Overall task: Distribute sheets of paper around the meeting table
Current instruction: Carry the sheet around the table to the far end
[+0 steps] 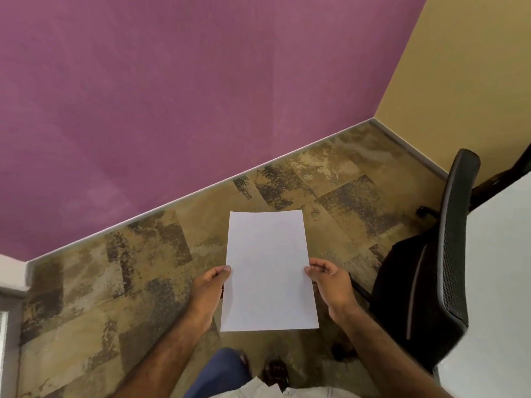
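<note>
I hold white sheets of paper (pixel 268 268) flat in front of me, above the carpet, long side pointing away. My left hand (pixel 208 288) pinches the left edge near its middle. My right hand (pixel 330 280) grips the right edge at about the same height. I cannot tell how many sheets are in the hold. The white meeting table (pixel 500 268) shows only as a slab at the right edge of the view, to the right of my right hand.
A black mesh office chair (pixel 425 271) stands between me and the table, its back against the table edge. A purple wall (pixel 172 96) and a tan wall (pixel 465 67) meet in the corner ahead. Patterned brown carpet (pixel 100 282) covers the floor.
</note>
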### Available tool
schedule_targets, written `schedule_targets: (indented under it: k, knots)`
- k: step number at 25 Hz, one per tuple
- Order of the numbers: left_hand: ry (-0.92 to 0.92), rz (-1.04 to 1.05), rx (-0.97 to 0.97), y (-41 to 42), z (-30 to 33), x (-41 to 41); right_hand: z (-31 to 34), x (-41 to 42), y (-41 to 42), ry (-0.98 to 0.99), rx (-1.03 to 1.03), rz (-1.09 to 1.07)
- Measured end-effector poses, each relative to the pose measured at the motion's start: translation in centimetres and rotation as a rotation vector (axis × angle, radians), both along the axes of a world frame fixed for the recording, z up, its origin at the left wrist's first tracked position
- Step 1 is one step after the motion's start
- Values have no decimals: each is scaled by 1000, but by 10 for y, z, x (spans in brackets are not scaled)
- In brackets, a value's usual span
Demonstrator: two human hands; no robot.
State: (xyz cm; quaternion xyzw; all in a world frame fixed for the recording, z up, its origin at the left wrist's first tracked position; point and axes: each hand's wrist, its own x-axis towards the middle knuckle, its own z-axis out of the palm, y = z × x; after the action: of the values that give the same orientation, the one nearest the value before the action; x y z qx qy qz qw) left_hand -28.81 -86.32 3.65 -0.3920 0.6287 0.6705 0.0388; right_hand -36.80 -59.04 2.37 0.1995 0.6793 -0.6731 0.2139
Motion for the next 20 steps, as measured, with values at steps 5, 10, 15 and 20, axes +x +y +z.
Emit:
schedule_targets:
  k: [5, 10, 15, 20]
  knots:
    - [15, -70, -6, -40, -7, -93, -7, -72, -37, 6, 43, -93]
    - [65, -197, -2, -77, 1, -196, -5, -140, -71, 16, 60, -218]
    - [89, -347, 9, -101, 12, -294, 7, -196, -92, 36, 74, -336]
    - [70, -443, 33, -92, 13, -376, 6, -242, -88, 21, 89, -439]
